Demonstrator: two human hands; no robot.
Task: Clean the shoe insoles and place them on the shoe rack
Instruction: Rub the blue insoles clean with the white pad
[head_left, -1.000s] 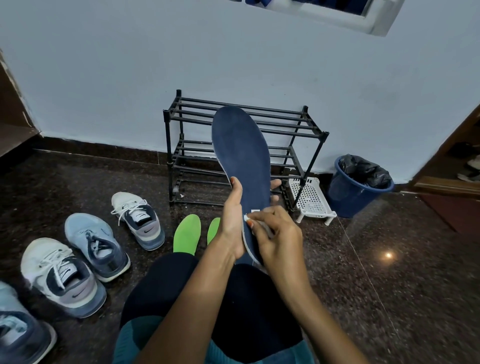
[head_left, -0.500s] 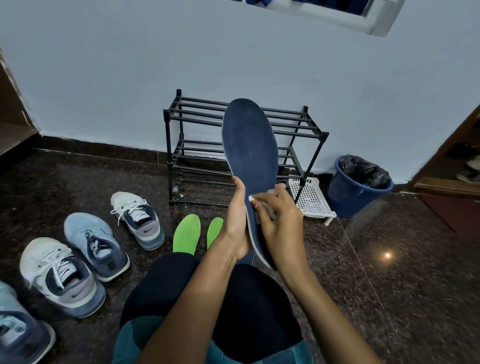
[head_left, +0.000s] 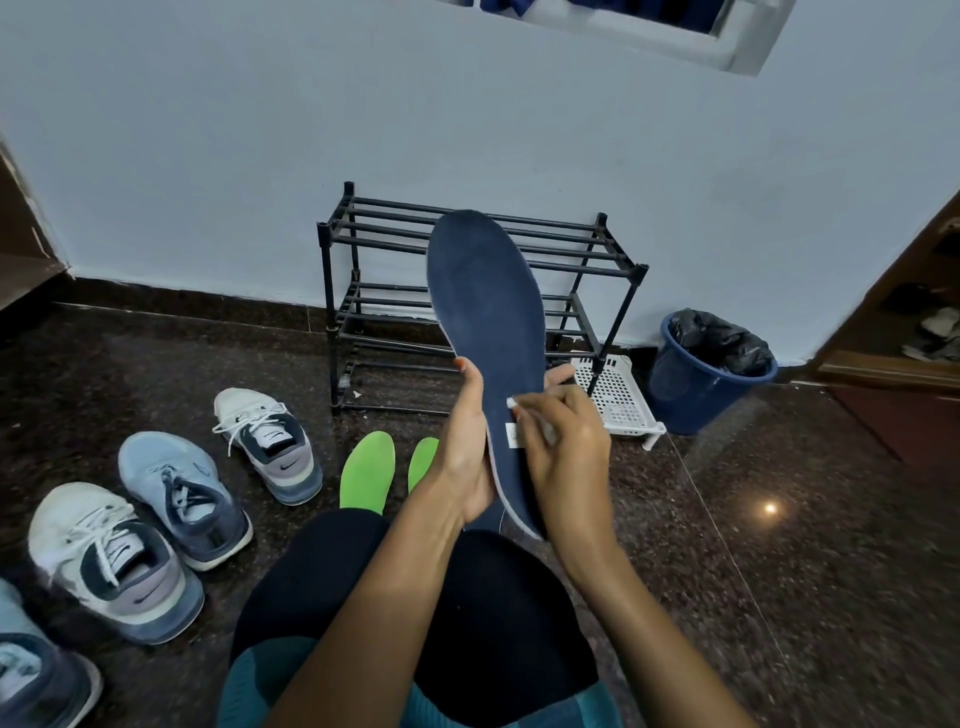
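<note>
Swung back leftward since half a second earlier, the navy insole (head_left: 488, 312) stood upright in front of the shoe rack (head_left: 384, 241), its toe overlapping the rack's top bars, none of it resting on the rack. A pale blue wall (head_left: 208, 156) rose behind the rack and a dark speckled floor (head_left: 779, 571) spread in front of it. A row of sneakers (head_left: 182, 499) lay to the left of the rack, nearer the seated person. A blue bin (head_left: 696, 395) with a black liner sat to the right of the rack, and a white perforated tray (head_left: 618, 400) lay between the two, just beside the rack's front leg. Two green insoles (head_left: 366, 470) lay on the floor in front of the rack, one partly hidden. The left hand (head_left: 462, 452) gripped the navy insole's left edge, thumb on its face, fingertips showing past the far edge. The right hand (head_left: 566, 457), fingers curled, pinched a small white-tipped item (head_left: 511, 401) against the insole's face just above a white label (head_left: 513, 434); the item was too blurred to identify.
</note>
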